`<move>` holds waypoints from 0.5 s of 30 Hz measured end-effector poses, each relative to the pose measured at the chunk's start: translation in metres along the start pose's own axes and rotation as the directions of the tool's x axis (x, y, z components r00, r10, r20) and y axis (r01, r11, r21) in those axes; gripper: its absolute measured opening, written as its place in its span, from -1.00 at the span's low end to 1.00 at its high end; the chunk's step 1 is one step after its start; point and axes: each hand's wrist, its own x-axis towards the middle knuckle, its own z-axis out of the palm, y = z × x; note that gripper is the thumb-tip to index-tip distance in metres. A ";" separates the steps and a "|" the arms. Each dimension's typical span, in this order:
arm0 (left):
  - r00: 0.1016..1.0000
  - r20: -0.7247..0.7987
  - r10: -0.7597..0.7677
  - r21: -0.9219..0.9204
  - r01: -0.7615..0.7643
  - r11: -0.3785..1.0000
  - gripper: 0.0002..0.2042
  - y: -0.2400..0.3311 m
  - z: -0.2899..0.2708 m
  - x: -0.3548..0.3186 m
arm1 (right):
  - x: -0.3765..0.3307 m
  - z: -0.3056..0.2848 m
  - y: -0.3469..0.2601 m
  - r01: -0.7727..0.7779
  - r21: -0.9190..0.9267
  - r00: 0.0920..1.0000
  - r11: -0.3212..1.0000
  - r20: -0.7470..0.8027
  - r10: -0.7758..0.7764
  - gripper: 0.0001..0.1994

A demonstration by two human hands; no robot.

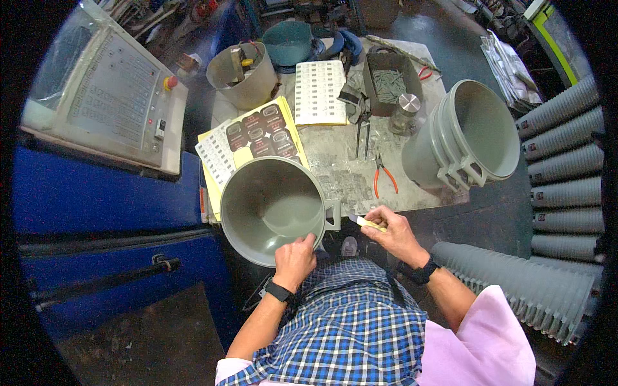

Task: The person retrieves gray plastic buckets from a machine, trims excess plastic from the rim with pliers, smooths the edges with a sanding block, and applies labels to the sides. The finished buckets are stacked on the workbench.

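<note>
Left hand [295,258] is gripping the near rim of the grey pail [271,209], tilted at the worktop [347,170] edge | right hand [391,233] is pinching a small knife [368,223] beside its lug | step: likely trimming the moulding | next: blade needs steadying against the lug.

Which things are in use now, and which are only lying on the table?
In use: grey bucket, gripped at its rim by left hand; small yellow-handled knife in right hand.

Lying about: orange pliers, stacked grey buckets, label sheets, tray of nails.

Workshop (pliers [384,178], machine panel [116,90], bench [335,161])
</note>
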 end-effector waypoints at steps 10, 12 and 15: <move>1.000 -0.022 -0.012 -0.117 0.010 0.993 -0.52 0.007 0.000 0.022 | 0.018 0.010 -0.046 0.376 -0.693 0.926 0.614 0.252 -0.282 -0.82; 0.998 -0.060 0.012 -0.108 -0.018 0.994 -0.56 0.007 0.000 0.025 | 0.022 0.010 -0.056 0.400 -0.745 0.916 0.535 0.308 -0.256 -0.87; 1.000 0.008 0.016 -0.099 -0.015 0.995 -0.57 0.011 0.000 0.030 | 0.033 0.006 -0.069 0.413 -0.790 0.909 0.454 0.389 -0.150 -0.89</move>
